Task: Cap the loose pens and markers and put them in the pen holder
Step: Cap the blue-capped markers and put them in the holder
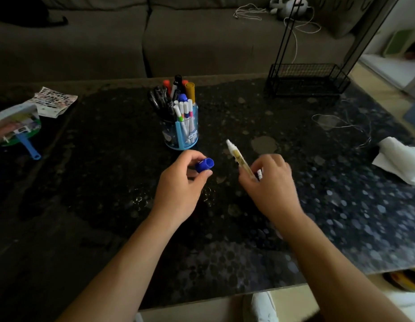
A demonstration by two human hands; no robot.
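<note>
Capping step: the left hand (181, 182) pinches a blue cap (204, 165), the right hand (270, 182) grips a bare-tipped marker (239, 158) — still apart — so next the cap's mouth must meet the tip squarely.

Uncapped gold marker (239, 159) tilts beside blue cap (204, 165), near pen holder (178, 133).

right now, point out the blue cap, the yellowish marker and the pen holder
blue cap (203, 165): head view, its outer wall
yellowish marker (239, 157): head view, mid barrel
pen holder (178, 133): head view, blue front rib
</note>
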